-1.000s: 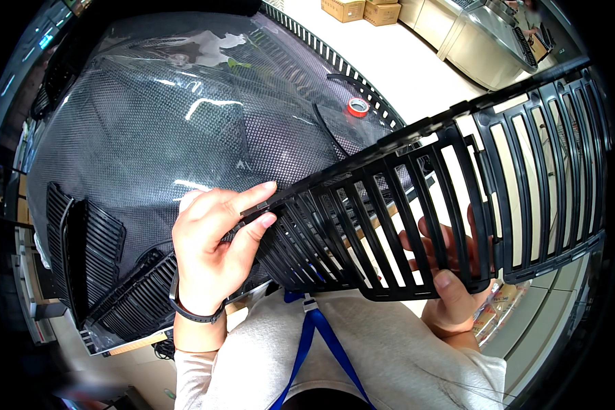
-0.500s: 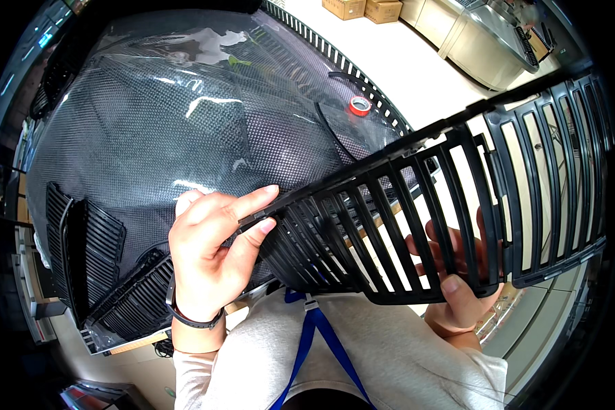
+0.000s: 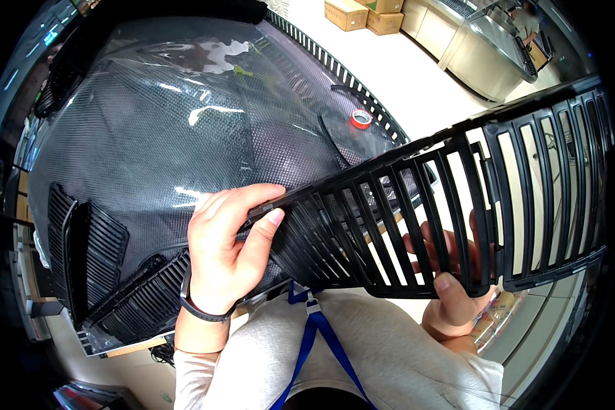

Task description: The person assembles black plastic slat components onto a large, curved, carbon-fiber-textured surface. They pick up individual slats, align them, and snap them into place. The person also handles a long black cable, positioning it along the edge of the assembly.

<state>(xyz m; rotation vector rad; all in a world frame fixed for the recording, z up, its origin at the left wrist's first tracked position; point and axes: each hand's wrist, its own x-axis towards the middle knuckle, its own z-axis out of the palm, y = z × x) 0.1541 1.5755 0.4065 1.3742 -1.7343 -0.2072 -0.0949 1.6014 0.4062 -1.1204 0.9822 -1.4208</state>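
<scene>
Grille [image 3: 507,198] ran lengthwise toward two o'clock from left hand [image 3: 229,249], grip pinched on its corner; right hand [image 3: 456,306] clasped its six-o'clock edge.

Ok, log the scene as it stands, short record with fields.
Held: black slatted panel, slanting up to the picture's right
Left grip: thumb and fingers pinch its left end
Right grip: thumb in front, fingers behind the slats
Beyond panel: dark mesh sheet, red tape roll
Lower left: other black slatted parts
Background: cardboard boxes
</scene>
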